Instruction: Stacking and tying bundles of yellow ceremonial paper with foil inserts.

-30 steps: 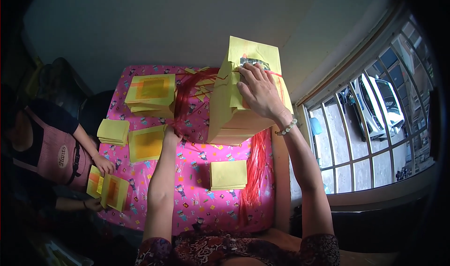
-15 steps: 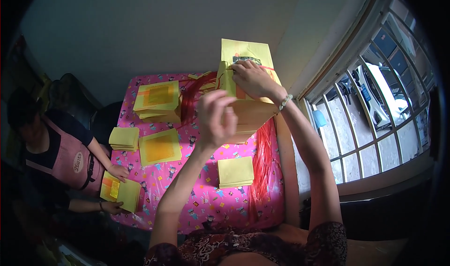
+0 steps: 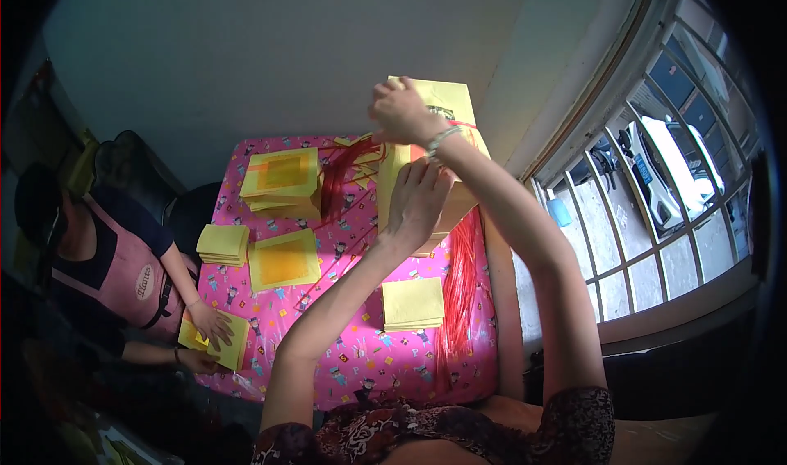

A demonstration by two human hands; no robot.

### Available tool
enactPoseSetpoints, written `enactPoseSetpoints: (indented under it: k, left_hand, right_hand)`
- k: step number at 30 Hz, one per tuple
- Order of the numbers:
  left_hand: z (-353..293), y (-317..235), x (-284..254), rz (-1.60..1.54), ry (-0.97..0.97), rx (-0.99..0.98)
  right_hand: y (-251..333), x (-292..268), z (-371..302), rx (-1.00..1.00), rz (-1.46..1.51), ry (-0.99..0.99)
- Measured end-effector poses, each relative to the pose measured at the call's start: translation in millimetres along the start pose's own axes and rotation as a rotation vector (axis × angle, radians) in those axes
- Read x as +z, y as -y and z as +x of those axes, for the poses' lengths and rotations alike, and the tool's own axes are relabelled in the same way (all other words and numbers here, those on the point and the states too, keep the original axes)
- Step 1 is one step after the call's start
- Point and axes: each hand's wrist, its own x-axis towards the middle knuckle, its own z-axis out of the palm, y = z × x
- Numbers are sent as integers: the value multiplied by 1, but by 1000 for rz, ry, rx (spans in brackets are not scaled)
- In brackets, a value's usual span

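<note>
An oval badge (image 3: 145,284) on the co-worker's pink apron (image 3: 109,262) bears one short printed word. Beyond the window bars, the white car (image 3: 682,157) shows characters on its blue number plate (image 3: 642,166). Scattered capital letters dot the pink tablecloth (image 3: 352,303) — while the dark print (image 3: 440,112) atop the tall yellow paper stack (image 3: 447,93) is illegible.

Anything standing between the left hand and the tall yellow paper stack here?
Nothing visible stands between the left hand and the near side of the tall yellow paper stack. Toward the stack's far end, the right hand is in the way, just ahead of the left.
</note>
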Motion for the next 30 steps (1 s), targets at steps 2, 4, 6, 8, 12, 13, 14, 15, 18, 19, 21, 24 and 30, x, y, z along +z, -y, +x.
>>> enactPoseSetpoints:
  k: [2,4,6,8,12,13,14,15,18,19,21,24,30]
  left_hand:
    - [-5,1,-1,74,113,-58]
    - [-5,1,-1,112,127,-31]
    - [-4,-1,1,110,92,-18]
    - [0,-4,2,82,84,-18]
    - [-2,1,-2,48,16,-39]
    - [0,-2,0,99,28,-33]
    - [3,-4,1,93,28,-26]
    - [3,-5,1,119,46,-33]
    - [4,-5,-3,119,58,-47]
    - [5,-5,-3,130,49,-35]
    - [2,-5,-8,159,46,-30]
    - [7,-11,-14,109,76,-41]
    - [10,-8,-12,71,78,-37]
  right_hand:
    - [20,10,12,13,-66,76]
    - [25,21,21,36,-136,164]
    - [21,28,26,114,-110,323]
    - [10,37,26,145,-38,270]
    - [-15,2,18,204,408,-43]
    - [-41,1,9,283,553,-170]
    - [-65,8,2,349,575,-355]
    - [-88,6,-9,440,630,-427]
    - [-134,3,-51,786,753,-583]
    - [-147,10,-70,890,715,-622]
    - [-158,27,-104,1117,708,-607]
    - [-185,93,-174,1256,532,-491]
    - [-126,161,-232,1132,572,-459]
